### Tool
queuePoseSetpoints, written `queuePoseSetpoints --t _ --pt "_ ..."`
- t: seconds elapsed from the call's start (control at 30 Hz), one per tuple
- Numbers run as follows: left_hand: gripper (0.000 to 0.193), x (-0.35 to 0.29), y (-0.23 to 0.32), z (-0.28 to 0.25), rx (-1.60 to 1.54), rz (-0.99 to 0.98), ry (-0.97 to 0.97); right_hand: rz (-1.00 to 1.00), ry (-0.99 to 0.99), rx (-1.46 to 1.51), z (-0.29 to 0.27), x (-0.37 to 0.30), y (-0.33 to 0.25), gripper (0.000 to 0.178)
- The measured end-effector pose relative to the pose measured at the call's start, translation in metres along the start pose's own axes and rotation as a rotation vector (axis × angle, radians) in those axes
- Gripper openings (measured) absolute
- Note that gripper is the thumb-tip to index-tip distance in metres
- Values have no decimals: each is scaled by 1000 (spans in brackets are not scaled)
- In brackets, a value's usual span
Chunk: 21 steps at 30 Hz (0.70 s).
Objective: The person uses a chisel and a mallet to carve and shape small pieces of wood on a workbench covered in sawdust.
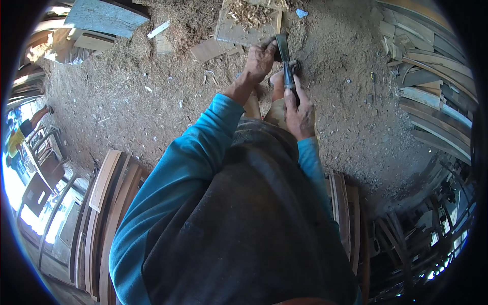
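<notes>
Two hands on a dark metal tool above a sawdust floor.

The left hand (pixel 260 60) closes its grip on the upper end of the tool (pixel 284 61), the right hand (pixel 300 113) clasps its lower part (blade end unclear); a wooden board (pixel 234 31) heaped with shavings lies just beyond, planks (pixel 432 96) stacked at right.

The lower end of the dark blade (pixel 284 61) disappears under the right hand (pixel 300 109), the pale wooden piece (pixel 277 109) beneath is mostly covered by hands and the grey apron (pixel 244 218), its shape unclear
</notes>
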<state>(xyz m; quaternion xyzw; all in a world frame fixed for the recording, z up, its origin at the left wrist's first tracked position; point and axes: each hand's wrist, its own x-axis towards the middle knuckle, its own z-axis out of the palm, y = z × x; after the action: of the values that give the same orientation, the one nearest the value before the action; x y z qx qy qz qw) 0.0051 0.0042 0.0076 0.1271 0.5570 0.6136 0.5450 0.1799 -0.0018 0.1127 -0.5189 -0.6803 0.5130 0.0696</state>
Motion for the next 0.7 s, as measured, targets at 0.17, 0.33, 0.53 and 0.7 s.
queuePoseSetpoints --t 0.17,0.33,0.53,0.7 --pt "42 4 -6 -3 54 24 12 -19 30 22 8 21 1 54" --pt "44 1 -6 -8 125 16 46 -33 43 -54 12 4 -13 50" --pt "45 4 -7 -1 -11 -15 58 27 64 43 12 38 -19 52" --pt "37 5 0 0 94 7 101 -15 81 51 25 29 -7 53"
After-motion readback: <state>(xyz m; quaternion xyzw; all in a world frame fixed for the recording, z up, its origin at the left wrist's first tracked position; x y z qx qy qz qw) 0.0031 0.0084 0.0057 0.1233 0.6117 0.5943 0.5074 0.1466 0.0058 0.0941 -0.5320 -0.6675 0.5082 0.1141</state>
